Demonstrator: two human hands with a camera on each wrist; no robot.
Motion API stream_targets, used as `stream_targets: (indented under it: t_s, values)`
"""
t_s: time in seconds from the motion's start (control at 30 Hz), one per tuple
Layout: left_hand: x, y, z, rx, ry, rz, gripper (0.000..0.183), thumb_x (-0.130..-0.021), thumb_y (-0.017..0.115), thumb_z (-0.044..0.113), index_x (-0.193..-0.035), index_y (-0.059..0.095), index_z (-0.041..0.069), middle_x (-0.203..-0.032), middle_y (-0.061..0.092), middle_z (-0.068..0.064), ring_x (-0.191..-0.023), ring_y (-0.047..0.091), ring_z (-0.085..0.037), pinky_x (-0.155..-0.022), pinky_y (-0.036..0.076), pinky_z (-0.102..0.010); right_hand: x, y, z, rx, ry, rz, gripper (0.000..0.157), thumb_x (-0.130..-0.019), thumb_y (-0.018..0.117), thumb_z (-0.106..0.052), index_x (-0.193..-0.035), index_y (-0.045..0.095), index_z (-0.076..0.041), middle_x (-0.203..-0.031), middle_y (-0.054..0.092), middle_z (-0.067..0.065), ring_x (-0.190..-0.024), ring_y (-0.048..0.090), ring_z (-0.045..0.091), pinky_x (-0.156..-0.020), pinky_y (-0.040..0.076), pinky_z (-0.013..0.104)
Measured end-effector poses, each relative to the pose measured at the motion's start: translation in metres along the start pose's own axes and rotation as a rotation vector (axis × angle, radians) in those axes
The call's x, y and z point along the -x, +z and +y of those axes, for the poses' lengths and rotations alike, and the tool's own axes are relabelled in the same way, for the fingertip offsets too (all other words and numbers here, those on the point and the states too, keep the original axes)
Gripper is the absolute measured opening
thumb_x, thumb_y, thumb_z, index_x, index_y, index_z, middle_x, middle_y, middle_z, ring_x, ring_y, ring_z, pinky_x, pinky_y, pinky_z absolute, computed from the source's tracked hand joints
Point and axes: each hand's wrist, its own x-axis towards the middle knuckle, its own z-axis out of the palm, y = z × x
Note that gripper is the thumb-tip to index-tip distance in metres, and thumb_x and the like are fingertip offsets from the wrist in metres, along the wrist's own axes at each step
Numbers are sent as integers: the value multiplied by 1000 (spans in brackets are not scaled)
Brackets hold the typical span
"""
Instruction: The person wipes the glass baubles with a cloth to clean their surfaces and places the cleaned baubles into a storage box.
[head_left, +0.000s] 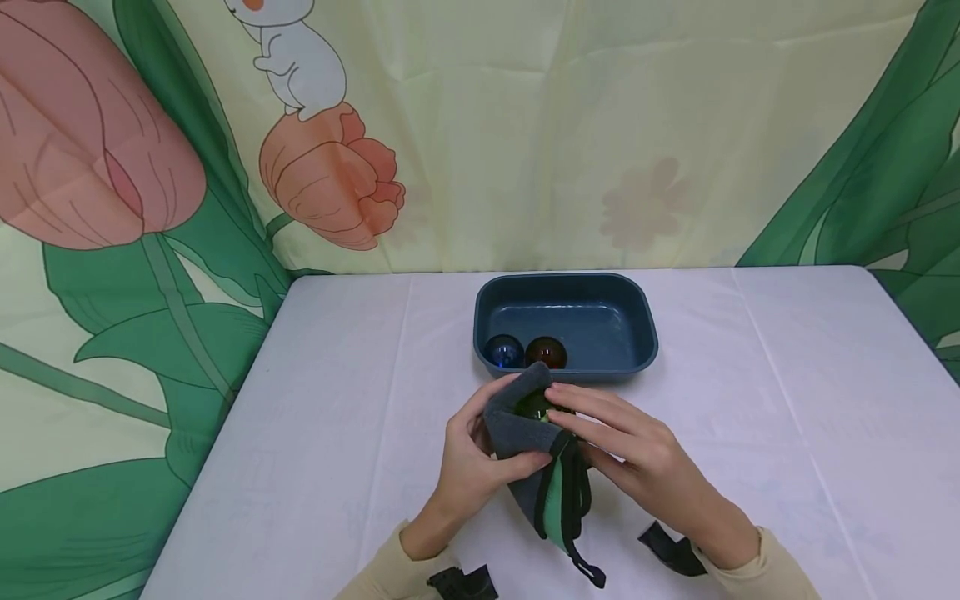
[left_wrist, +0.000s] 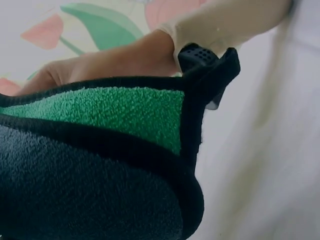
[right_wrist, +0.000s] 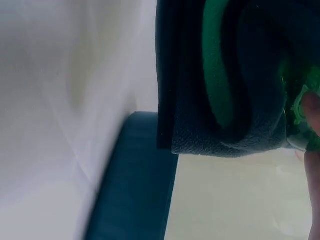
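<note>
A folded cloth (head_left: 517, 421), dark grey-blue on one face and green on the other with black edging and a hanging loop, is held up in front of the bin. My left hand (head_left: 476, 467) grips it from the left, thumb over its near side. Partly wrapped in the cloth is a see-through green ball (head_left: 532, 406). The fingers of my right hand (head_left: 637, 446) hold the ball from the right; its thumb is hidden in the head view. In the right wrist view, a fingertip lies on the green ball (right_wrist: 297, 112), which has a light marking.
Behind the hands stands a dark blue rectangular bin (head_left: 637, 325). A blue ball (head_left: 504, 351) and a brown ball (head_left: 546, 352) lie at its near left side. A white cloth covers the table (head_left: 772, 400), and a printed curtain (head_left: 510, 133) hangs behind it.
</note>
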Motion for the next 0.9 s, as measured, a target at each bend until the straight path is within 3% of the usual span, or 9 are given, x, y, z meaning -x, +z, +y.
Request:
stream_targets:
  t_s: [0.1,0.23,0.33,0.47,0.57,0.7,0.9]
  values:
    - [0,-1,1,-1,-5,-4,66,-83,81,16,-140,50,1,-133,56,-24,-113,63,-21,-96,54,-33,1,-1,-3,-25,96,-8,43,-101,54,-32,-129,64,1,-136,61,13,-131,53,16,-105,42,19]
    - [0,-1,1,0,-13,-8,66,-81,79,7,-140,50,2,-134,55,-23,-114,63,-21,-96,54,-34,2,-3,-10,-103,351,-39,51,-88,74,-11,-137,59,-5,-140,60,8,-132,52,10,-102,44,18]
    - [0,-2,1,0,-15,-9,65,-82,78,5,-140,50,2,-134,55,-23,-114,63,-21,-96,54,-34,1,-3,-11,-135,449,-58,71,-73,80,12,-139,58,-7,-140,59,7,-132,52,9,-101,45,18]
    - [0,-2,1,-14,-9,-1,64,-83,79,9,-140,50,2,-133,56,-23,-112,64,-22,-94,55,-34,1,-2,-9,-128,420,-57,71,-73,81,11,-138,58,-7,-142,58,7,-133,51,10,-102,45,18]
    - [0,-2,1,-26,-4,7,64,-84,79,14,-140,50,2,-132,57,-23,-111,65,-22,-94,55,-35,2,-1,-7,-93,339,-32,56,-85,78,-12,-137,59,-6,-144,55,9,-135,48,12,-103,44,18]
    - [-1,-2,0,-29,-8,12,64,-85,79,21,-139,51,3,-130,58,-23,-111,65,-22,-94,55,-35,3,2,-3,-40,200,8,48,-99,57,-36,-133,61,-1,-142,55,14,-135,48,17,-104,43,17]
    - [0,-1,-1,-23,-9,10,65,-85,79,24,-140,50,4,-131,58,-22,-112,64,-22,-94,55,-35,3,4,-1,-9,138,-6,45,-103,49,-34,-131,62,-2,-139,58,14,-132,51,15,-102,43,16]
